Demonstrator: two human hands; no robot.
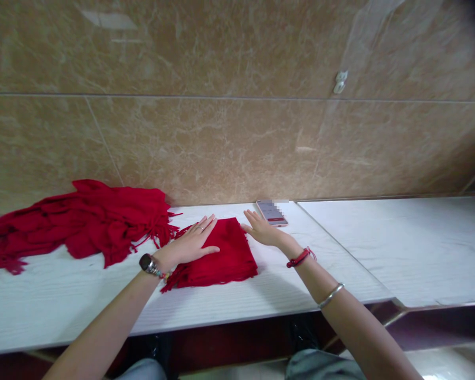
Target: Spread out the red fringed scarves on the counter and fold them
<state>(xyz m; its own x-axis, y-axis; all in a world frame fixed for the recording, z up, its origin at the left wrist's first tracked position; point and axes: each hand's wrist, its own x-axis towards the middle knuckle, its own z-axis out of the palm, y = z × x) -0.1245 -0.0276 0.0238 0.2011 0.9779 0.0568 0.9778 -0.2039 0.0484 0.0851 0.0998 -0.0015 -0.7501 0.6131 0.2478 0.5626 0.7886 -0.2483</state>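
A red fringed scarf (233,253) lies folded into a flat, roughly square bundle on the white table, its tassels mostly at the left end. Flat on the left part of this scarf rests my left hand (192,243), fingers stretched out and thumb apart. My right hand (261,229) is at the scarf's upper right edge with the fingers extended and nothing in it; whether it touches the cloth I cannot tell. Left of the folded scarf, more red fringed cloth (103,216) lies loose and crumpled, reaching to the table's left side.
A phone (272,212) with its screen lit lies near the wall, just beyond my right hand. The white table (399,243) runs along a brown marbled tile wall (221,148). A seam crosses the tabletop right of the phone. Its front edge is close to my legs.
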